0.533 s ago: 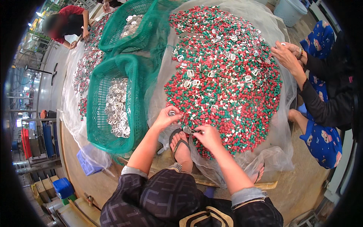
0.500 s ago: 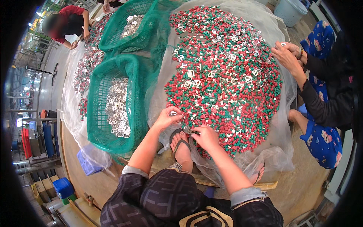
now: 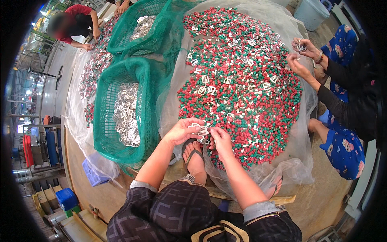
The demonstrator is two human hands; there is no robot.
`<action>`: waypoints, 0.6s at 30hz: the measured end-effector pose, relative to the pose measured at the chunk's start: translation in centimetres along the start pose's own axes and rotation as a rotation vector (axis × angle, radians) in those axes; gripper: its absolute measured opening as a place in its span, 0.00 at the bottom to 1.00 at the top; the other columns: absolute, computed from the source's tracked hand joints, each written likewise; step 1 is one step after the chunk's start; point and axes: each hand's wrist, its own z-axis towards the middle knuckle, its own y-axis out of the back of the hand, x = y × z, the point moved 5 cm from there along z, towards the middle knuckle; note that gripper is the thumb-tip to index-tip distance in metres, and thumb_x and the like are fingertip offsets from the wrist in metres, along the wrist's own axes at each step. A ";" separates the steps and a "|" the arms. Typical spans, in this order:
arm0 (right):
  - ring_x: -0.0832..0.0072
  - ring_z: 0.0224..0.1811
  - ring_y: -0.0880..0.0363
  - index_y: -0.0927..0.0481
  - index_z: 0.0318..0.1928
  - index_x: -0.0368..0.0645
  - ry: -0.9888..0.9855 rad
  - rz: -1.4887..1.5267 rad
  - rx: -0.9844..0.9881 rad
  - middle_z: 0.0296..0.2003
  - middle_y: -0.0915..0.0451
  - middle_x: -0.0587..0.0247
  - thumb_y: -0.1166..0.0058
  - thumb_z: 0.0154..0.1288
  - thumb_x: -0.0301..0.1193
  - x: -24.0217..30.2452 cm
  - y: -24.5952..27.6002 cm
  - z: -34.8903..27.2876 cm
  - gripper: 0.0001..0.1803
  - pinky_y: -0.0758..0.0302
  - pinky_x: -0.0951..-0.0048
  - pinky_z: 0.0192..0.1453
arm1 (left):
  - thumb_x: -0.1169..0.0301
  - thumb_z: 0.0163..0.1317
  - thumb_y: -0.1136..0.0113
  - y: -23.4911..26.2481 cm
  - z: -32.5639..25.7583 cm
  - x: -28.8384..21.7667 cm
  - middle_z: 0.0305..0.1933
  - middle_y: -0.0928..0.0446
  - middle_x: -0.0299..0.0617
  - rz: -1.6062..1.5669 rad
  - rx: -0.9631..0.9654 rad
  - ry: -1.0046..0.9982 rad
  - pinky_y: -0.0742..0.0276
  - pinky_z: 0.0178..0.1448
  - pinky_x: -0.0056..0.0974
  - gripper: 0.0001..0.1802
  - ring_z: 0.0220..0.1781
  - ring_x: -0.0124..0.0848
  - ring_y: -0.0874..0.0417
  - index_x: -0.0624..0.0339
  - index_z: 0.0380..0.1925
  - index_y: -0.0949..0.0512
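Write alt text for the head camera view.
A seated person's left hand and right hand pinch small metal buckles at the edge of a red and green pellet heap. A green basket of buckles sits left; another person's hands work opposite.

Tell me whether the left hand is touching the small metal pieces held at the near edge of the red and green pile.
Touching. The head view shows the left hand with fingers closed around the silver metal pieces, no gap visible; the right hand pinches them from the other side.
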 end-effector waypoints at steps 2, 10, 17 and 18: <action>0.85 0.17 0.32 0.23 0.40 0.39 -0.125 0.270 0.057 0.21 0.29 0.72 0.47 0.63 0.32 0.3 0.2 -0.4 0.10 0.32 0.82 0.18 | 0.75 0.57 0.40 -0.7 0.1 -0.1 0.45 0.24 0.44 0.118 -0.055 -0.004 0.18 0.42 0.36 0.12 0.44 0.32 0.20 0.63 0.42 0.26; 0.86 0.17 0.33 0.23 0.33 0.38 -0.044 -0.016 0.090 0.20 0.28 0.71 0.44 0.60 0.29 1.0 1.8 -0.3 0.07 0.35 0.83 0.17 | 0.71 0.56 0.38 -2.2 0.2 -0.8 0.31 0.22 0.37 0.097 -0.157 0.124 0.22 0.29 0.30 0.09 0.28 0.25 0.21 0.61 0.36 0.23; 0.86 0.16 0.34 0.23 0.33 0.39 -0.012 -0.073 0.033 0.19 0.29 0.72 0.45 0.61 0.32 1.4 1.7 -0.4 0.08 0.35 0.83 0.17 | 0.69 0.54 0.36 -1.2 0.8 -0.8 0.21 0.25 0.32 0.703 0.064 0.127 0.34 0.22 0.26 0.07 0.19 0.19 0.28 0.60 0.30 0.21; 0.86 0.16 0.34 0.23 0.34 0.39 -0.027 -0.051 0.016 0.18 0.30 0.73 0.46 0.62 0.32 1.4 1.8 -0.4 0.08 0.34 0.83 0.17 | 0.69 0.54 0.35 -0.6 0.8 -1.2 0.22 0.25 0.32 0.713 0.053 0.148 0.37 0.21 0.26 0.08 0.19 0.19 0.30 0.60 0.29 0.22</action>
